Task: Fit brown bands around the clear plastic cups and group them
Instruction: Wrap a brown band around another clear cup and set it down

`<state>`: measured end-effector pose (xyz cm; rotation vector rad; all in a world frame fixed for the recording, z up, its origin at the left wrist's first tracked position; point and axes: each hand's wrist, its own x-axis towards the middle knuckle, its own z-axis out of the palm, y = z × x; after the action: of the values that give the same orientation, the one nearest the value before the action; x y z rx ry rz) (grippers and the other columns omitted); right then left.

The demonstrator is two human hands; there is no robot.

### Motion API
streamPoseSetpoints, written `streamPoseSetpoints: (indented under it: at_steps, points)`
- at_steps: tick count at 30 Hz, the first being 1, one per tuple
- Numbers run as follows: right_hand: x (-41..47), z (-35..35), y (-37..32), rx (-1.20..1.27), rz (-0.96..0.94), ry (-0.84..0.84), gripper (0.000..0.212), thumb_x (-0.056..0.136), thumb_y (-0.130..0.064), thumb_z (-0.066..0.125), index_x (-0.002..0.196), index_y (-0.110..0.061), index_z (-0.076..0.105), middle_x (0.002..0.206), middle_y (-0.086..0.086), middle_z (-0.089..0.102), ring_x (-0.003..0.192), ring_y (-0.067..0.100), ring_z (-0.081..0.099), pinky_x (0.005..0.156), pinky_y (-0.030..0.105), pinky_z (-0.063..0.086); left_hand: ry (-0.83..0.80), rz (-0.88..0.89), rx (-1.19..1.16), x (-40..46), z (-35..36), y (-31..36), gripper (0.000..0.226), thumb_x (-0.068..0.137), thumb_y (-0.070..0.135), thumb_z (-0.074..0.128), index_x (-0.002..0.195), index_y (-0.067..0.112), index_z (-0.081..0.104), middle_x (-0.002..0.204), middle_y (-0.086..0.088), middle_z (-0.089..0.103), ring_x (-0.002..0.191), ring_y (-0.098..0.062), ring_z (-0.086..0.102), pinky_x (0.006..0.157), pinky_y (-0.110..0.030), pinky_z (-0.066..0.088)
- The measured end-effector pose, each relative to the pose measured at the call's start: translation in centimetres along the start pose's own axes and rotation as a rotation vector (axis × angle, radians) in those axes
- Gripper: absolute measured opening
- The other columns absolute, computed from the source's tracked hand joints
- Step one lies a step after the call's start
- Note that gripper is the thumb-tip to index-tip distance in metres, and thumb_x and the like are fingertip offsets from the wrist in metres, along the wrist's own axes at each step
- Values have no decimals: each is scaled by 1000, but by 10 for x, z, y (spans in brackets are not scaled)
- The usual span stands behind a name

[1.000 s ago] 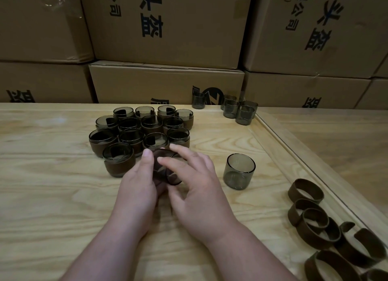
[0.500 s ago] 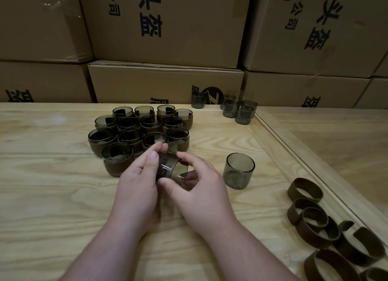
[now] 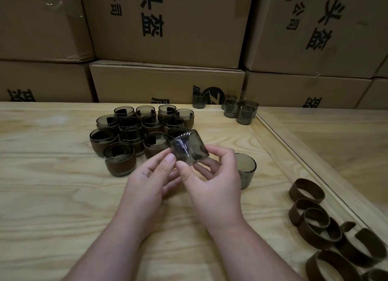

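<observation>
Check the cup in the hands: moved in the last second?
Yes. The held cup has come up off the table and tipped on its side, now overlapping the front row of the banded cups; both hands grip it.

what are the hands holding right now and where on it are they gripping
Both the left hand and the right hand pinch one clear cup, lifted and tilted, at its lower end; no band shows on it.
</observation>
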<state>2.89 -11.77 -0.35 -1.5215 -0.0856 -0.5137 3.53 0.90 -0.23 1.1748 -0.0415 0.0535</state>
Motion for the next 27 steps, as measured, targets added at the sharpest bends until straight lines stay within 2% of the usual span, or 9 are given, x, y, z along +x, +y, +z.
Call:
streamPoseSetpoints:
  at_steps: [2, 4, 7, 10, 13, 14, 19, 23, 27]
  points:
    - [-1, 0, 1, -82, -80, -33, 53, 63, -49, 82, 109, -43, 57, 119, -16, 68, 114, 2, 66, 95, 21, 53, -45, 2, -7, -1, -1, 0, 53, 87, 38, 66, 131, 9, 66, 119, -15, 75, 111, -32, 72, 90, -37, 61]
    - [-2, -1, 1, -172, -156, -73, 41, 73, -47, 77, 110, -38, 60, 118, -23, 66, 118, 2, 62, 100, 21, 49, -39, 14, -42, -1, -1, 1, 44, 88, 36, 69, 123, 10, 70, 119, -15, 75, 109, -30, 73, 86, -36, 62]
    - [-3, -3, -1, -225, -227, -80, 22, 89, -43, 63, 99, -25, 69, 116, -17, 68, 119, 5, 62, 102, 31, 48, -42, 26, -61, -2, -1, 3, 37, 88, 30, 75, 119, 10, 70, 121, -18, 73, 104, -28, 74, 89, -40, 62]
    - [-2, -8, -4, -340, -346, 22, 24, 97, -38, 51, 92, -23, 69, 109, -17, 64, 115, 5, 60, 100, 37, 48, -36, 42, 52, -2, 0, 1, 54, 83, 29, 81, 131, 13, 63, 125, -16, 72, 115, -37, 69, 100, -51, 56]
    - [-1, -16, -7, -403, -418, 114, 32, 100, -33, 45, 92, -14, 70, 108, -10, 64, 112, 13, 60, 95, 47, 49, -69, 100, 231, -5, 2, 0, 66, 68, 32, 79, 131, 20, 63, 115, 0, 77, 109, -18, 72, 84, -26, 60]
    - [-1, -19, -7, -411, -430, 134, 35, 100, -32, 43, 92, -12, 71, 106, -8, 65, 109, 15, 61, 92, 49, 49, -91, 106, 299, -7, 4, -1, 67, 65, 32, 80, 130, 23, 63, 113, 2, 77, 105, -11, 72, 84, -22, 59]
    - [-2, -27, -11, -453, -432, 212, 36, 99, -30, 42, 88, -12, 70, 98, -7, 65, 102, 16, 61, 89, 52, 49, -269, 55, 572, -11, 9, -7, 69, 65, 29, 89, 127, 30, 60, 113, 14, 75, 107, 1, 69, 93, -16, 53]
    - [2, -37, -15, -513, -370, 295, 40, 98, -36, 40, 100, -11, 71, 112, -4, 61, 115, 16, 57, 102, 54, 45, -293, 53, 698, -10, 7, -8, 72, 71, 30, 93, 134, 34, 58, 125, 18, 69, 118, 6, 62, 108, -26, 47]
    - [8, -51, -17, -426, -157, 415, 48, 96, -45, 36, 127, -19, 63, 151, -1, 41, 144, 16, 37, 117, 48, 35, -281, 59, 616, -10, 5, -7, 77, 63, 48, 87, 132, 43, 54, 131, 21, 64, 121, 11, 58, 104, -16, 46]
